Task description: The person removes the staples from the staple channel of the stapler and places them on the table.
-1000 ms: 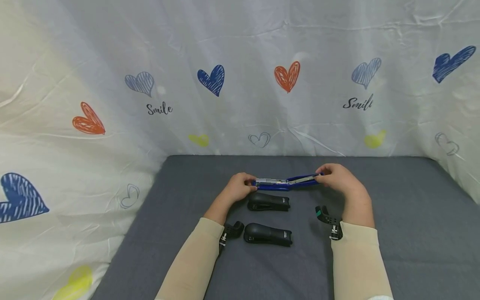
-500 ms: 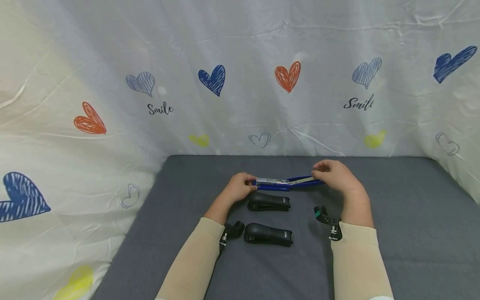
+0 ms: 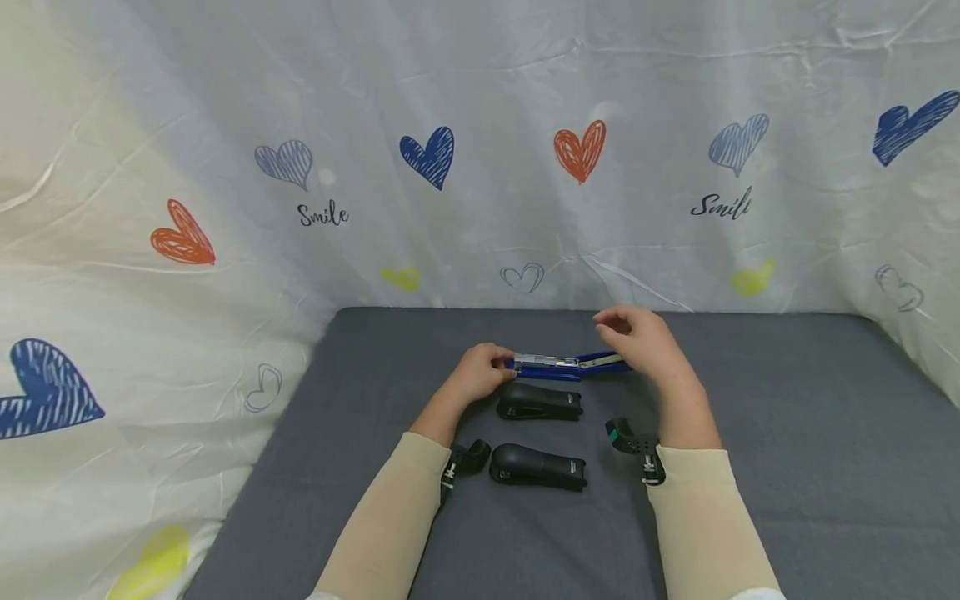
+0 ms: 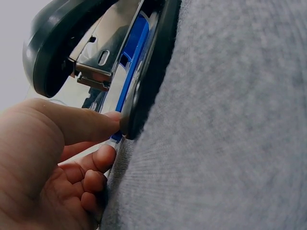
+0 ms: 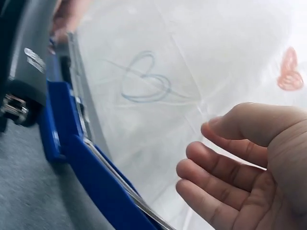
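Observation:
A blue stapler point(image 3: 551, 374) lies folded wide on the grey cloth, its metal magazine facing up and its top arm point(image 5: 103, 184) stretched out to the right. My left hand point(image 3: 477, 372) pinches the stapler's left end between thumb and fingers; in the left wrist view a black stapler point(image 4: 45, 52) partly covers that grip. Above the outstretched arm hovers my right hand point(image 3: 648, 346), fingers loosely bent, holding nothing. The right wrist view shows a gap between this hand point(image 5: 240, 172) and the blue stapler.
Two black staplers lie nearer the person, one point(image 3: 538, 402) just in front of the blue stapler and another point(image 3: 537, 467) farther forward. A white curtain point(image 3: 480, 208) with printed hearts hangs behind the grey-covered table point(image 3: 825, 467).
My right hand has let go of the blue stapler's right end and moved left and up. The left hand keeps its hold, and the stapler stays in nearly the same place.

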`<state>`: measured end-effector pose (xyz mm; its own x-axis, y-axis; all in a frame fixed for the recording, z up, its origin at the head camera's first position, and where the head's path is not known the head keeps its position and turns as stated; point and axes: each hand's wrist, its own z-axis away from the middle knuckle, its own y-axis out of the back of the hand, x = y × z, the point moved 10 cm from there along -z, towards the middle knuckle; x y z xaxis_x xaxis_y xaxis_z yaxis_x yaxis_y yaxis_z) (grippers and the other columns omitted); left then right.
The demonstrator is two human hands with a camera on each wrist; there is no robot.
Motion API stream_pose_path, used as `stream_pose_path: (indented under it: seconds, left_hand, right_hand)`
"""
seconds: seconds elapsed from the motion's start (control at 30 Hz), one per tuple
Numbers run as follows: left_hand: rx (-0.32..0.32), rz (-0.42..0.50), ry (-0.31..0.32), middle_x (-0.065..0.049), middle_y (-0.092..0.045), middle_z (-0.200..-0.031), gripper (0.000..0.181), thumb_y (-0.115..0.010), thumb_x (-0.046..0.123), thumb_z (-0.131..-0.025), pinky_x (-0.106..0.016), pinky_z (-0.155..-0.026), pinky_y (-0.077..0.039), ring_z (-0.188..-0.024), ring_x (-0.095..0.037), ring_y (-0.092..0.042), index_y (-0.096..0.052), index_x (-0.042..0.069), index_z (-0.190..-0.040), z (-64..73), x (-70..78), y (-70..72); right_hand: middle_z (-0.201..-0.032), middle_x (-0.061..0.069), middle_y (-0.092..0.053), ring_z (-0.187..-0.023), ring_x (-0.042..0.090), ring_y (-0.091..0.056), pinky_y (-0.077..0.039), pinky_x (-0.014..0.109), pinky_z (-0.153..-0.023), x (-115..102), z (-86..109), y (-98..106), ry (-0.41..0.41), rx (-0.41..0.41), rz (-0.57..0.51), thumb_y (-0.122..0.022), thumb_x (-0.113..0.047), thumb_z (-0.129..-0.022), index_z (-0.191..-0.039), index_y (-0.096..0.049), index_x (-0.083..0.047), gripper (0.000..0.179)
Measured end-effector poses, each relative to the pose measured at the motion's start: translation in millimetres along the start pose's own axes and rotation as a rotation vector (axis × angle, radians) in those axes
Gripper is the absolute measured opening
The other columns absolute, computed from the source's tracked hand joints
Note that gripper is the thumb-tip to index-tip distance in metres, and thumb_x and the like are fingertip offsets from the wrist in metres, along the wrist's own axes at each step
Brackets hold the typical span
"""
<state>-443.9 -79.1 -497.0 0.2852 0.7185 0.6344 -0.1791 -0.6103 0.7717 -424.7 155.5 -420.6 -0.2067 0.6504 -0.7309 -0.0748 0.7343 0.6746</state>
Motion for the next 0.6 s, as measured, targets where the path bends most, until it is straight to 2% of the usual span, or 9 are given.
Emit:
stream_pose_path:
  seconds: [0.2, 0.27, 0.47, 0.6]
  left_hand:
    - [0.002, 0.003, 0.002, -0.003, -0.060, -0.086, 0.034, -0.074, 0.012, -0.095, -0.033, -0.072, -0.045, -0.078, -0.016, -0.053, -0.071, 0.002, -0.127, -0.4, 0.2, -0.2]
    - [0.001, 0.005, 0.004, -0.003, -0.060, -0.086, 0.034, -0.074, 0.012, -0.095, -0.033, -0.072, -0.045, -0.077, -0.016, -0.053, -0.071, 0.003, -0.127, -0.2, 0.4, -0.3]
    - [0.005, 0.011, 0.011, -0.003, -0.061, -0.085, 0.033, -0.074, 0.011, -0.094, -0.032, -0.072, -0.045, -0.076, -0.016, -0.053, -0.072, 0.003, -0.126, 0.1, 0.8, 0.8]
    - [0.011, 0.011, 0.011, -0.003, -0.061, -0.085, 0.033, -0.074, 0.011, -0.094, -0.033, -0.073, -0.046, -0.076, -0.016, -0.054, -0.072, 0.002, -0.126, 0.4, 1.3, 1.9]
  right_hand:
    - [-0.118, 0.018, -0.067, -0.095, 0.032, -0.065, -0.053, 0.047, -0.080, -2, -7.0, -27, 0.005, -0.096, 0.030, -0.058, -0.022, -0.106, -0.130, -0.066, -0.001, 0.033]
    - [-0.116, 0.017, -0.068, -0.090, 0.029, -0.065, -0.054, 0.045, -0.078, -3, -8.2, -36, 0.008, -0.138, 0.049, -0.058, -0.021, -0.106, -0.129, -0.068, -0.001, 0.032]
    - [-0.119, 0.018, -0.071, -0.105, 0.031, -0.067, -0.053, 0.050, -0.087, -7, -8.9, -52, 0.015, -0.203, 0.141, -0.060, -0.020, -0.105, -0.121, -0.074, 0.000, 0.030]
    - [-0.118, 0.018, -0.072, -0.103, 0.033, -0.068, -0.054, 0.050, -0.086, -8, -9.1, -60, -0.007, -0.215, 0.198, -0.060, -0.020, -0.104, -0.116, -0.077, 0.000, 0.029]
